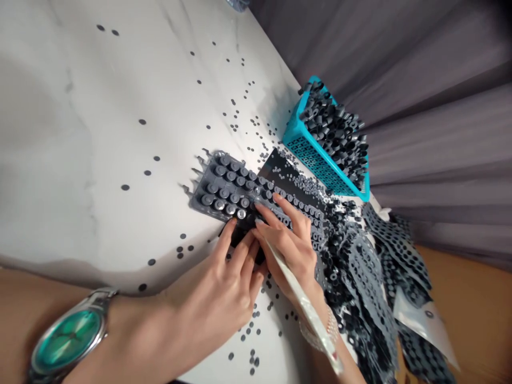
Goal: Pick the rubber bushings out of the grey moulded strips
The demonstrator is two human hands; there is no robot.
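While we examined the marble table (80, 133), a grey rubber sheet (224, 186) studded with rows of moulded plugs lay on it, with a black plate (276, 170) touching the sheet along one side. The left hand (224, 272), wearing a green-dialled watch (68, 338), was curled over the near end of the plate. We could not tell whether it was grasping the plate or only pressing on it. The right hand (288, 250), wearing a pearl bracelet (320, 330), was clenched on a white strip (304, 304) running along its palm, while its fingertips (276, 205) rested on the sheet. Loose black discs (156, 158) were scattered across the table around both hands. A blue basket (316, 165) packed with black rubber sleeves (336, 128) stood beyond the sheet. Punched grey sheets (372, 282) lay heaped just right of the right hand, and cardboard (468, 304) showed beyond them. Grey fabric (432, 133) hung along the far side.
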